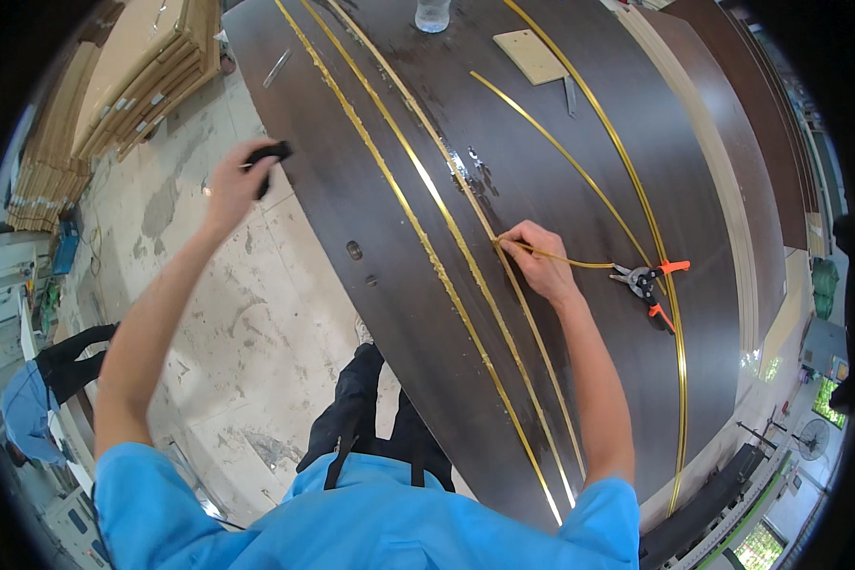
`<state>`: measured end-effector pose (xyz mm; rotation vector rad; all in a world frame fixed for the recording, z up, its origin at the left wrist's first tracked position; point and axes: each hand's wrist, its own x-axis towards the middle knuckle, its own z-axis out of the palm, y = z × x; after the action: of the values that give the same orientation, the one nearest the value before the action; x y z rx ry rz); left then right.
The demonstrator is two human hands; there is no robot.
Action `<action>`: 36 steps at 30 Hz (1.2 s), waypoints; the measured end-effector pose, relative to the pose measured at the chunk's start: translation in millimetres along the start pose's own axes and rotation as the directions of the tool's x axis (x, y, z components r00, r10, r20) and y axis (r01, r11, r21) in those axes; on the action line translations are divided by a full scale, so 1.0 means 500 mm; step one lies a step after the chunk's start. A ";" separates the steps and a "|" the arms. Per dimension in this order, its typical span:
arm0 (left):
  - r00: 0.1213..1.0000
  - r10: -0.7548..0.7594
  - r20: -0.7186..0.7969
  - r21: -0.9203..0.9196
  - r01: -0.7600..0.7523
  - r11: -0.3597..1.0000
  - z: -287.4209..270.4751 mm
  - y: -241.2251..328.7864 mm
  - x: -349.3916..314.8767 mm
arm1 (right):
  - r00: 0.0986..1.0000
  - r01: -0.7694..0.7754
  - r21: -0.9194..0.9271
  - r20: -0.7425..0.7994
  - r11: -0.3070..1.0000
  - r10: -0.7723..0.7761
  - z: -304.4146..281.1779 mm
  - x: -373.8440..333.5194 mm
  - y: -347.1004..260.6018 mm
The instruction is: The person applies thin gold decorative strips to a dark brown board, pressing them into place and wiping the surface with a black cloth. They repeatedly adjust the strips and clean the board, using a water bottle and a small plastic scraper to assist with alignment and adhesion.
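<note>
Out past the left edge of a dark brown panel (370, 237), my left hand (230, 190) is closed around a small black object (274, 157), blurred by motion, whose kind I cannot make out. My right hand (541, 261) pinches the end of a thin gold trim strip (579, 263) over the rightmost of three long lines running along the panel. Two of these are gold strips (427, 182), with ragged pale material along the left one (389, 176). Beside my right hand lie snips (648, 283) with orange-and-black handles, near the strip's other end.
Loose gold strips (627, 152) curve along the panel's right side. A beige board piece (529, 57), a grey blade-like tool (570, 95), a clear cup (432, 14) and a metal piece (276, 68) lie farther off. Stacked boards (152, 76) stand left; a person (33, 399) is at far left.
</note>
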<state>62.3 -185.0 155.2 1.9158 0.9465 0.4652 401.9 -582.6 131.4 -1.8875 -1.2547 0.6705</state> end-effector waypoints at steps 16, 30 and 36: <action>0.862 -0.420 0.282 -0.609 0.500 0.616 0.236 0.118 -0.488 | 0.817 -0.276 0.829 -0.065 0.487 0.574 0.009 -0.170 -0.029; 0.782 -0.155 0.603 -0.791 0.612 0.010 0.554 0.319 -0.366 | 0.826 -0.034 0.297 -0.530 0.954 0.194 0.095 -0.175 -0.184; 0.790 -0.360 0.497 -0.813 0.569 0.126 0.520 0.270 -0.340 | 0.844 -0.081 0.186 -0.510 0.979 0.167 0.116 -0.189 -0.181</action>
<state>180.3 -502.4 149.7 0.4342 0.7844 0.3160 274.3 -631.4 173.3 -1.8565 -0.7101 0.2701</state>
